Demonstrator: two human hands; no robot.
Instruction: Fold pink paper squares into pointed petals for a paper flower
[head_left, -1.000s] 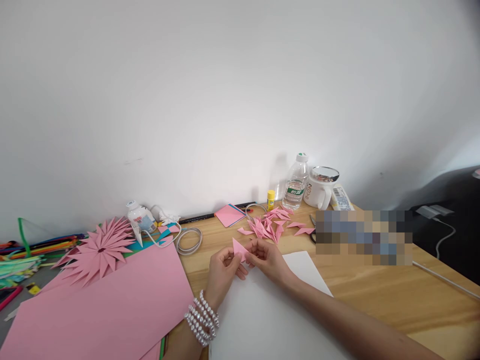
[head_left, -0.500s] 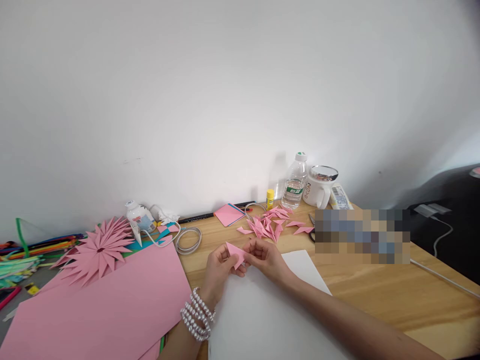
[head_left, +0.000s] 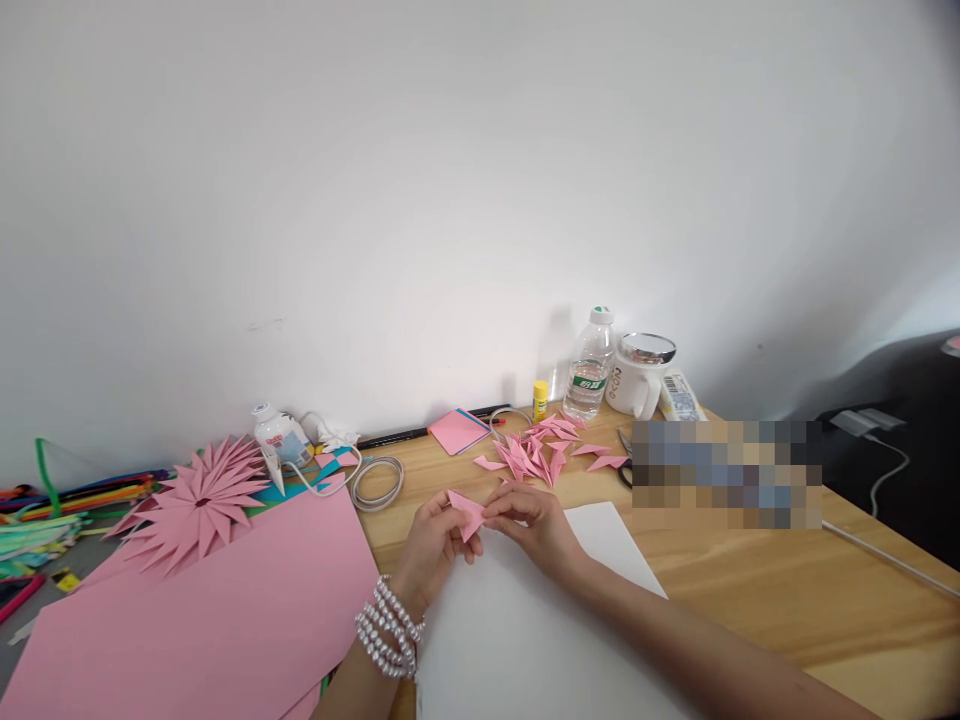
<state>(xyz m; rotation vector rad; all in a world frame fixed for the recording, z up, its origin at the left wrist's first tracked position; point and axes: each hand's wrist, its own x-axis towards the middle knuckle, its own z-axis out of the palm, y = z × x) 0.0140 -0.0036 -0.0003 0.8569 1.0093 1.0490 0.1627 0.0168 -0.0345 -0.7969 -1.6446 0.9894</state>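
A small folded piece of pink paper point(head_left: 466, 514) is held between both hands above a stack of white paper point(head_left: 540, 630). My left hand point(head_left: 435, 535) pinches its left side, thumb on the front face. At the right corner, my right hand point(head_left: 534, 522) closes thumb and fingertips on the same piece. Beyond the hands lies a loose pile of folded pink paper pieces point(head_left: 529, 455). On the left, a spiky pink paper ring point(head_left: 199, 505) rests on large pink sheets point(head_left: 202, 630).
Along the wall stand a glue stick point(head_left: 540, 400), a water bottle point(head_left: 590, 365) and a white mug point(head_left: 639, 380). Scissors point(head_left: 625, 460) lie right of the pile. A coiled cable point(head_left: 377, 484), a white bottle point(head_left: 279, 432) and a pink square pad point(head_left: 457, 431) sit further left.
The folded pink paper has shifted slightly left and been turned a little in the fingers. My right hand's fingers have straightened somewhat. Both hands still hold it.
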